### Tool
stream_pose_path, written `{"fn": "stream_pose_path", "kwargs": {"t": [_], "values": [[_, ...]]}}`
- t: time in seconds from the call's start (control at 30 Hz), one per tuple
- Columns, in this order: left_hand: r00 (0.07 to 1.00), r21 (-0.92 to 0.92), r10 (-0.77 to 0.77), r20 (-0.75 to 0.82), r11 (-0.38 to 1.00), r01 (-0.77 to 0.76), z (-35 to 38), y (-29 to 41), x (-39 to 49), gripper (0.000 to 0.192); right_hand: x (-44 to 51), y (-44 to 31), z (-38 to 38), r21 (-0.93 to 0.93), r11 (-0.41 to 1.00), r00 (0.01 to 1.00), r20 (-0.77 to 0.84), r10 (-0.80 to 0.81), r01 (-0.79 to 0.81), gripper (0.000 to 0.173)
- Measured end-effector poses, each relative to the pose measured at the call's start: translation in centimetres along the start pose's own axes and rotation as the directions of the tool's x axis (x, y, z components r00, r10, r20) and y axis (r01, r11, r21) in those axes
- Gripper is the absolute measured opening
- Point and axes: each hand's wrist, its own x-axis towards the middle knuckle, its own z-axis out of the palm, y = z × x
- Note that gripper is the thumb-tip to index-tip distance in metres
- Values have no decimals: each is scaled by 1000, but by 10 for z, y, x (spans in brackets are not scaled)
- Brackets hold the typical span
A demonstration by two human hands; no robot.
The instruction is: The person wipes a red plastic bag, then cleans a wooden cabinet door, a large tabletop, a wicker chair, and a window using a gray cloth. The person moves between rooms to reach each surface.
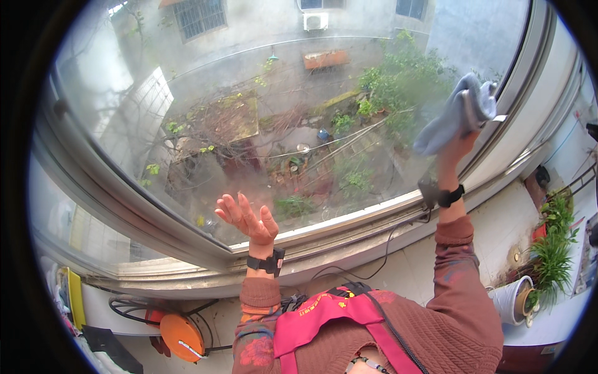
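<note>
A folded grey-blue cloth (455,117) is gripped in my right hand (462,142), raised at the right side of a large window pane (289,84). The cloth lies over the glass near the right upright of the window frame (502,105) and hides most of my fingers. Low on the left, my left hand (250,222) is held up before the glass, fingers apart and holding nothing; whether it touches the pane I cannot tell. Black straps with small devices circle both wrists. The glass looks hazy in places.
Below the pane runs the window sill track (327,233), with a black cable (387,243) hanging over it. Potted green plants (551,262) and a white pot (511,299) stand at right. An orange round-topped stool (182,337) is at lower left. Outside lies a yard with shrubs.
</note>
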Motion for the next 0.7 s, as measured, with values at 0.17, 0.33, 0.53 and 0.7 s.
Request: {"fn": "stream_pose_path", "kwargs": {"t": [0.17,0.33,0.53,0.7], "values": [[1000,1,6,-3,1000,-6,0,0,-1,53,-92,10,-32,-142,960,897,347,276,-240,59],[1000,5,12,-3,1000,-12,-1,1,1,53,-117,40,-52,40,951,862,435,260,-308,70],[1000,6,21,2,1000,-21,-1,1,2,53,-5,34,-15,239,968,984,177,32,-74,57],[1000,15,28,2,999,-28,-1,0,1,54,72,3,9,248,958,985,54,-165,147,48]]}}
